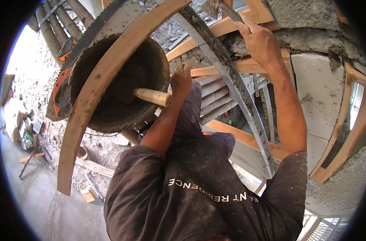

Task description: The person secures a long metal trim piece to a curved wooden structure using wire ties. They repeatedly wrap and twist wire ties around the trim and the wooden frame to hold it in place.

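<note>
Raised at the upper right, my right hand [258, 42] is closed round the handle of a hammer [228, 9], whose head is toward the top edge. My left hand [181, 80] is lower, near the middle, with its fingers drawn together beside the end of a wooden frame piece [205, 71]. What those fingers hold, if anything, is hidden. To the left of that hand stands a dark mortar-crusted bucket [161, 60]. A tool with a wooden handle [153, 97] rests in it, the handle sticking out over the rim toward my left forearm.
A long wooden board [95, 82] lies across the bucket, over a handsaw with an orange handle [62, 94]. A grey metal straightedge [241, 90] slants past the timber frame. Pale blocks [317, 96] and a wooden window frame [339, 132] stand right. Bamboo poles [56, 30] are far left.
</note>
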